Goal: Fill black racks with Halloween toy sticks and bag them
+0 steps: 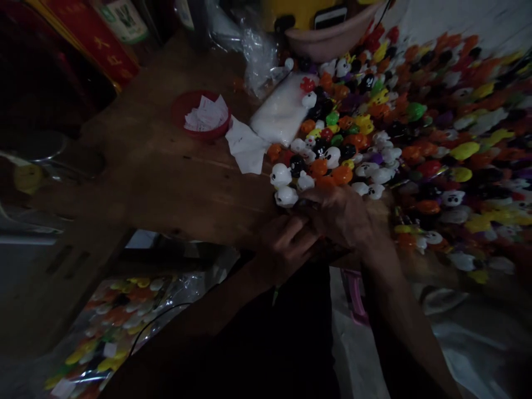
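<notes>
My left hand (286,244) is closed, fingers curled, at the front edge of the wooden table. My right hand (343,216) meets it from the right, its fingers also closed. What they hold between them is too dark and hidden to make out. A thin green tip (275,295) shows below my left hand. Just beyond my fingers lie small glossy figures: a white ghost-like head (286,196), another white head (281,174) and an orange pumpkin-like one (341,175). A black figure (297,165) sits among them.
Many colourful figures (428,149) cover the table's right side. A red bowl (177,113) with paper slips, a white paper (246,147), a white plastic packet (278,116) and a pink basin (332,44) stand beyond. A clear bag of figures (120,310) is at lower left.
</notes>
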`<action>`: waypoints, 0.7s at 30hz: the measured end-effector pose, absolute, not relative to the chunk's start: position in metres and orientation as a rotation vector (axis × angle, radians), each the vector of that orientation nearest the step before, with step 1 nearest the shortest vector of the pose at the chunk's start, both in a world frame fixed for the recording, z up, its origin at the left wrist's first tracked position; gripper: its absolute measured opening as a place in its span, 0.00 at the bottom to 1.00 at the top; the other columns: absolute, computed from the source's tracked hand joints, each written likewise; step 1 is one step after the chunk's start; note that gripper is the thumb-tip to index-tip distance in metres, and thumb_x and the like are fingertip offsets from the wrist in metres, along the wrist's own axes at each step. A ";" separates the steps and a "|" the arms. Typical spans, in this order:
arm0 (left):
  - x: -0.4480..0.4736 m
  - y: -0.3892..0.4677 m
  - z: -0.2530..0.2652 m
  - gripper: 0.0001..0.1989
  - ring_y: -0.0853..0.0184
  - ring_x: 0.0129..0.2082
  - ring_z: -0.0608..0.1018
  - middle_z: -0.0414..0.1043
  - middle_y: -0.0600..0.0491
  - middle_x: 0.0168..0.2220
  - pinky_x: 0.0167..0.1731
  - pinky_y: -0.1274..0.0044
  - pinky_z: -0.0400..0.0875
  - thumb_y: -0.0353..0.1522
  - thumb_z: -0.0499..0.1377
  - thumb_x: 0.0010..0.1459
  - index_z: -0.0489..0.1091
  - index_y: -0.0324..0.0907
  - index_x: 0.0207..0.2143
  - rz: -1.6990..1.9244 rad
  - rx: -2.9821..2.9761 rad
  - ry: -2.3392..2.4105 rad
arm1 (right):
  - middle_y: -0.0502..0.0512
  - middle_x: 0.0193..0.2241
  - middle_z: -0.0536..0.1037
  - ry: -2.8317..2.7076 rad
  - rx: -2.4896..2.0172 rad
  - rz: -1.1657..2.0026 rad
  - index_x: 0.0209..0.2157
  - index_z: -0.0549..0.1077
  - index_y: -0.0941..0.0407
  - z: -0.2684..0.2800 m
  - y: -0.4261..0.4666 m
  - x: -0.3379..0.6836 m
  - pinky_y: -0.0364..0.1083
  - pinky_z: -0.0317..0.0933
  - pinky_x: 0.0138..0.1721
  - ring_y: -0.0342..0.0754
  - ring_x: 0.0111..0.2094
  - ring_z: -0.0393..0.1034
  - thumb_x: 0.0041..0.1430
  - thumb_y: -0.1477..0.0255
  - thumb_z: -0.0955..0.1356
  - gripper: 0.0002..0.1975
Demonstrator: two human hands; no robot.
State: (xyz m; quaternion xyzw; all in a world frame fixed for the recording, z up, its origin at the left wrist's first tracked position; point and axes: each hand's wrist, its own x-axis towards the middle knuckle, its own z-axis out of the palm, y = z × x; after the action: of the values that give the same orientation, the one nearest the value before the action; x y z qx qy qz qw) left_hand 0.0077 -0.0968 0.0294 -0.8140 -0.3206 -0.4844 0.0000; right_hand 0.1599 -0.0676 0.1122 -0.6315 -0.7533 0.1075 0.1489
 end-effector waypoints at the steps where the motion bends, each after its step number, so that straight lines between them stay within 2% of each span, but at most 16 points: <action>1: 0.007 -0.097 0.030 0.09 0.64 0.39 0.81 0.81 0.47 0.43 0.43 0.73 0.78 0.35 0.62 0.68 0.80 0.42 0.45 -1.511 -2.569 -1.005 | 0.50 0.23 0.79 -2.182 -1.819 0.332 0.33 0.83 0.50 0.111 -0.068 0.160 0.45 0.52 0.26 0.47 0.23 0.70 0.58 0.70 0.72 0.05; 4: 0.006 -0.098 0.030 0.09 0.63 0.41 0.82 0.81 0.46 0.44 0.45 0.73 0.78 0.35 0.63 0.67 0.80 0.40 0.45 -1.545 -2.564 -0.991 | 0.51 0.24 0.80 -2.207 -1.797 0.396 0.39 0.84 0.52 0.114 -0.072 0.163 0.44 0.54 0.27 0.46 0.24 0.71 0.62 0.72 0.70 0.08; 7: 0.006 -0.097 0.032 0.10 0.62 0.39 0.82 0.81 0.45 0.43 0.42 0.72 0.79 0.35 0.65 0.65 0.79 0.39 0.46 -1.563 -2.538 -0.989 | 0.52 0.27 0.81 -2.195 -1.753 0.418 0.40 0.83 0.52 0.120 -0.075 0.165 0.43 0.56 0.27 0.46 0.25 0.72 0.63 0.71 0.70 0.08; 10: 0.007 -0.095 0.034 0.09 0.62 0.37 0.83 0.82 0.45 0.42 0.38 0.72 0.79 0.34 0.64 0.66 0.78 0.38 0.45 -1.555 -2.547 -0.990 | 0.52 0.29 0.82 -2.219 -1.708 0.414 0.38 0.83 0.52 0.126 -0.078 0.167 0.43 0.58 0.27 0.46 0.27 0.73 0.65 0.70 0.69 0.08; 14: 0.008 -0.093 0.033 0.09 0.63 0.38 0.84 0.82 0.46 0.42 0.40 0.73 0.80 0.35 0.63 0.67 0.78 0.40 0.45 -1.590 -2.516 -0.987 | 0.55 0.36 0.83 -2.279 -1.613 0.352 0.35 0.82 0.53 0.125 -0.078 0.169 0.44 0.61 0.34 0.48 0.35 0.75 0.67 0.69 0.68 0.10; 18: 0.007 -0.091 0.029 0.10 0.62 0.38 0.84 0.82 0.45 0.41 0.41 0.72 0.79 0.36 0.63 0.67 0.78 0.39 0.44 -1.522 -2.549 -0.968 | 0.55 0.32 0.81 -2.256 -1.634 0.394 0.31 0.80 0.54 0.110 -0.069 0.167 0.45 0.60 0.35 0.48 0.34 0.73 0.66 0.70 0.68 0.11; 21: 0.007 -0.089 0.027 0.09 0.62 0.39 0.84 0.82 0.45 0.42 0.41 0.73 0.78 0.34 0.63 0.66 0.77 0.39 0.46 -1.557 -2.557 -0.940 | 0.54 0.31 0.82 -2.241 -1.664 0.424 0.31 0.80 0.54 0.110 -0.065 0.165 0.44 0.61 0.34 0.48 0.33 0.73 0.65 0.69 0.69 0.09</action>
State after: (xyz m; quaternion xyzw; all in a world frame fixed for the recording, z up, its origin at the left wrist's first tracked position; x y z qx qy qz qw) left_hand 0.0071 -0.0891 0.0274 -0.8149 -0.2994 -0.4962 0.0019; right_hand 0.1651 -0.0648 0.1101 -0.5819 -0.7838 0.1484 0.1583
